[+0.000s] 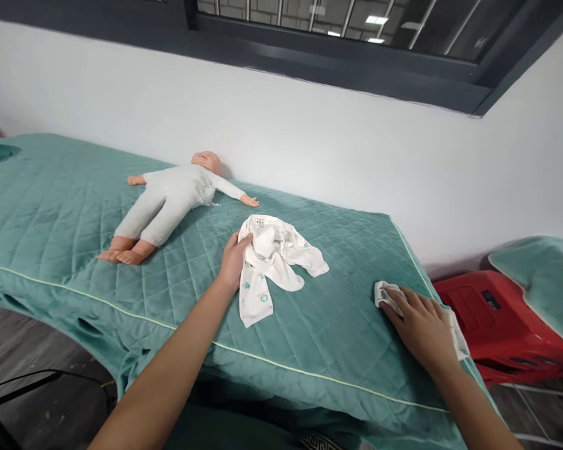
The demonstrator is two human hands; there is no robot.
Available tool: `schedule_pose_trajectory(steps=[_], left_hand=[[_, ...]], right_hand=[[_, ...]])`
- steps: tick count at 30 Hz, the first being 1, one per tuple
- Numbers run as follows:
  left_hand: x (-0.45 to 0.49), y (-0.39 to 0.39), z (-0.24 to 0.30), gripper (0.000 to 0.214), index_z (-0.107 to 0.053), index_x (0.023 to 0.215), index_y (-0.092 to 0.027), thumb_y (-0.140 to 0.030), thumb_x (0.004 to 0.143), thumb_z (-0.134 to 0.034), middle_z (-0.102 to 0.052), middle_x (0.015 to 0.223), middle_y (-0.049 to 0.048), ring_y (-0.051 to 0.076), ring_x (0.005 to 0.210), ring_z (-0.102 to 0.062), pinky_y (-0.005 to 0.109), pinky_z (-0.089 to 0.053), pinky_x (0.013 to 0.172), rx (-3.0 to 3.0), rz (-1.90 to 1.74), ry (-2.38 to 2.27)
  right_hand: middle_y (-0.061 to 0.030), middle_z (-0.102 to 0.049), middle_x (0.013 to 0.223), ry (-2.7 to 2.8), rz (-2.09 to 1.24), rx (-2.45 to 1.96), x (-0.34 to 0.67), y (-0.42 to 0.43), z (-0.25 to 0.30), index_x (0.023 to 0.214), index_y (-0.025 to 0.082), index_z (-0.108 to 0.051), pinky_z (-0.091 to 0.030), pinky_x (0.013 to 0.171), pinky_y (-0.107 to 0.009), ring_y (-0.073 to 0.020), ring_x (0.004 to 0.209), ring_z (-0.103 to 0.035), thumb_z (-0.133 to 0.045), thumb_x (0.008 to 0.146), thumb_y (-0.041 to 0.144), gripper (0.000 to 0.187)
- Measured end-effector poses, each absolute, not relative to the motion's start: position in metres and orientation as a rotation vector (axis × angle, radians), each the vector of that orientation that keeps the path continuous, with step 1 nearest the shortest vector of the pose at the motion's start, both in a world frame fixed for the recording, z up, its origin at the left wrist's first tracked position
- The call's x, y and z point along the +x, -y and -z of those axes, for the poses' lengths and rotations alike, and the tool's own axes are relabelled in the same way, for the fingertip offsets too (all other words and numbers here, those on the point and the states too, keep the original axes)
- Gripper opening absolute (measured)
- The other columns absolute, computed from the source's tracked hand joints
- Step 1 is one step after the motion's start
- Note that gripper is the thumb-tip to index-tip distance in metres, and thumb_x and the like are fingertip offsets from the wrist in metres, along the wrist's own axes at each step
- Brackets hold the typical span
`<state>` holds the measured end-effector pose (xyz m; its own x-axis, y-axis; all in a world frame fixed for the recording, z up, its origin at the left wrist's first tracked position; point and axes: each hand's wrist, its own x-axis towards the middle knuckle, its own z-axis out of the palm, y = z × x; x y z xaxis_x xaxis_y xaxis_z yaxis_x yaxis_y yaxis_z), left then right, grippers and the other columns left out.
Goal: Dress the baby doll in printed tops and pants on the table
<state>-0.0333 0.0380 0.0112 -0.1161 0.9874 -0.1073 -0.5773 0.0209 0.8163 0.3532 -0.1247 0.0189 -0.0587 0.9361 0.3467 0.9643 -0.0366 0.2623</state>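
Note:
My left hand (234,259) grips the left edge of a white baby garment (281,265) with small green prints, thumb on top and fingers underneath. The garment lies crumpled on the green quilted cover, with a sleeve hanging toward me. Over at the right, my right hand (420,322) rests palm down on a second white cloth (457,337), its fingers curled over it. Most of that cloth is hidden under the hand, so I cannot tell its kind. Behind and left of the garment, a baby doll (173,194) in a pale suit lies on its back, arms spread.
The green quilted cover (338,325) drapes over the bed's front edge. A white wall (309,137) and a dark window frame (356,69) stand behind. A red plastic stool (507,319) is at the right, beside another green cover (544,275). A face hole (0,152) shows at far left.

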Motion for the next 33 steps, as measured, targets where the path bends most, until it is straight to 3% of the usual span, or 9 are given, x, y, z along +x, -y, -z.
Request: schedule_pose_trajectory(steps=[4, 7, 14, 20, 27, 33], left_hand=[[-0.033, -0.039, -0.010, 0.050, -0.069, 0.101, -0.017, -0.040, 0.060, -0.088, -0.071, 0.084, 0.0010, 0.017, 0.070, -0.066, 0.028, -0.051, 0.068, 0.636, -1.484, -0.866], [-0.033, -0.038, -0.011, 0.050, -0.069, 0.101, -0.016, -0.040, 0.061, -0.088, -0.072, 0.084, 0.0014, 0.017, 0.071, -0.066, 0.028, -0.051, 0.069, 0.641, -1.482, -0.869], [-0.034, -0.037, -0.011, 0.055, -0.068, 0.105, -0.017, -0.040, 0.059, -0.089, -0.074, 0.089, 0.0038, 0.021, 0.077, -0.071, 0.029, -0.054, 0.070, 0.647, -1.456, -0.847], [-0.034, -0.038, -0.009, 0.055, -0.069, 0.106, -0.017, -0.039, 0.060, -0.089, -0.075, 0.090, 0.0040, 0.021, 0.076, -0.071, 0.030, -0.055, 0.071, 0.633, -1.451, -0.844], [-0.033, -0.036, -0.012, 0.055, -0.069, 0.105, -0.016, -0.039, 0.059, -0.089, -0.073, 0.087, 0.0030, 0.018, 0.071, -0.068, 0.028, -0.053, 0.067, 0.651, -1.456, -0.856], [-0.037, -0.047, -0.025, 0.050, -0.069, 0.097, -0.015, -0.040, 0.059, -0.089, -0.071, 0.082, 0.0037, 0.018, 0.065, -0.064, 0.030, -0.049, 0.063, 0.742, -1.416, -0.951]], right_hand=[[-0.0143, -0.062, 0.140, 2.109, 0.798, -2.064, 0.341, 0.128, -0.028, 0.131, 0.021, -0.060, -0.037, 0.108, -0.056, -0.0341, 0.127, -0.056, -0.038, 0.102, 0.048, 0.045], [-0.0121, -0.061, 0.143, 2.160, 0.816, -2.006, 0.329, 0.127, -0.030, 0.131, 0.024, -0.059, -0.030, 0.114, -0.059, -0.0335, 0.133, -0.051, -0.041, 0.102, 0.042, 0.040], [-0.0113, -0.073, 0.117, 2.177, 0.755, -2.041, 0.343, 0.127, -0.018, 0.106, 0.020, -0.068, -0.036, 0.110, -0.053, -0.0311, 0.117, -0.060, -0.046, 0.100, 0.031, 0.026], [-0.0108, -0.072, 0.120, 2.284, 0.682, -1.901, 0.367, 0.138, -0.019, 0.112, 0.020, -0.067, -0.038, 0.110, -0.051, -0.0317, 0.123, -0.058, -0.051, 0.098, 0.029, 0.023], [-0.0139, -0.064, 0.138, 2.227, 0.821, -1.860, 0.346, 0.143, -0.024, 0.128, 0.019, -0.060, -0.028, 0.119, -0.058, -0.0358, 0.139, -0.048, -0.056, 0.097, 0.035, 0.035], [-0.0151, -0.065, 0.137, 2.162, 0.753, -1.762, 0.319, 0.123, -0.039, 0.122, 0.021, -0.061, -0.027, 0.119, -0.059, -0.0348, 0.138, -0.051, -0.057, 0.097, 0.036, 0.030]])
